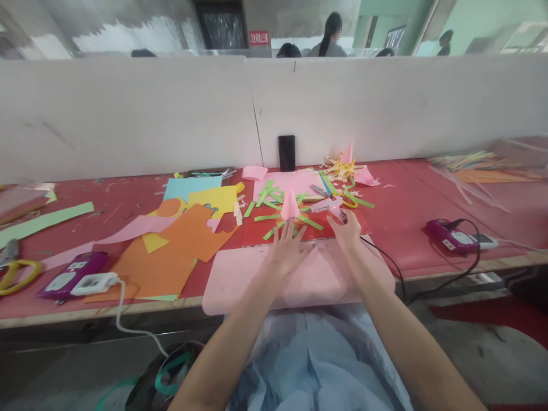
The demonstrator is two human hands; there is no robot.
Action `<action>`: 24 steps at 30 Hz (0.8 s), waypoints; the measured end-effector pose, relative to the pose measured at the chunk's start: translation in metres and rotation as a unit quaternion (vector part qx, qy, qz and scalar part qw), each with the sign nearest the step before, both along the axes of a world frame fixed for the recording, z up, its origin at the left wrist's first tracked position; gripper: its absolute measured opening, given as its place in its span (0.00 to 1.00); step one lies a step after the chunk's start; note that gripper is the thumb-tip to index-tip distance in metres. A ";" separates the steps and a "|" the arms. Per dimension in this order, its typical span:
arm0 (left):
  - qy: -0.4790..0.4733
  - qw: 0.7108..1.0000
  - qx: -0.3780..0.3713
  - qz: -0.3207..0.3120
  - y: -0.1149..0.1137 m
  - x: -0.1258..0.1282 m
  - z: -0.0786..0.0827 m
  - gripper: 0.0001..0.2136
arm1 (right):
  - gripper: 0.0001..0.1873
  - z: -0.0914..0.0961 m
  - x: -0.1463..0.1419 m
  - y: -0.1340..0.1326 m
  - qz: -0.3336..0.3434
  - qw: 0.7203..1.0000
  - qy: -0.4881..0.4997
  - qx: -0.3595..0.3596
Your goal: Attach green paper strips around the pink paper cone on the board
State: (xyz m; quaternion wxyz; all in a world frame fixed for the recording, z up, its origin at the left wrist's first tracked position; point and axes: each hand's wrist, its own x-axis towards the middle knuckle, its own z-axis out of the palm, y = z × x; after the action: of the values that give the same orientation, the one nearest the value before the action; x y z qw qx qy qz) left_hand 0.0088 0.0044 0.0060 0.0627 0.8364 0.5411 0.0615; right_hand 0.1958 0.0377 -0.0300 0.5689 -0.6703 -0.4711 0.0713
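The left hand, fingers spread, lay at the base of the pink pointed paper cone, which stood among narrow green paper strips; the right hand apparently curled its fingers round the pale-pink plastic glue gun.

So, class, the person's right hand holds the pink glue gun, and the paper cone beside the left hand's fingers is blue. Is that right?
Not quite: the head view shows the paper cone is pink, not blue. The rest stands.
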 end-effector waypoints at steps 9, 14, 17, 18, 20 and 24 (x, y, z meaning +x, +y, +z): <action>-0.007 1.000 -0.004 -0.019 -0.006 -0.003 -0.002 0.30 | 0.25 0.004 -0.002 -0.002 0.000 1.000 0.012 -0.013; -0.070 0.996 0.054 -0.018 0.000 -0.007 -0.004 0.27 | 0.25 0.005 -0.002 -0.003 -0.002 1.000 0.019 -0.006; -0.182 0.972 0.140 0.049 0.021 -0.015 0.012 0.17 | 0.25 0.006 -0.002 -0.003 -0.013 1.000 0.028 -0.001; -0.221 0.958 0.167 0.077 0.030 -0.018 0.020 0.15 | 0.25 0.006 -0.002 -0.003 -0.017 0.999 0.032 -0.001; -0.276 0.933 0.207 0.102 0.050 -0.022 0.038 0.10 | 0.25 0.007 -0.002 -0.003 -0.025 0.999 0.047 -0.004; -0.348 0.904 0.215 0.126 0.083 -0.018 0.065 0.10 | 0.26 0.008 -0.002 -0.003 -0.023 0.996 0.081 -0.013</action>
State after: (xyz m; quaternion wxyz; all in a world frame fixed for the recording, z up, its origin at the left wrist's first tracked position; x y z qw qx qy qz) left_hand -0.0097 0.0874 0.0714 0.0574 0.6797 0.5597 0.4705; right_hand 0.1939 0.0348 -0.0225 0.5982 -0.6801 -0.4069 0.1185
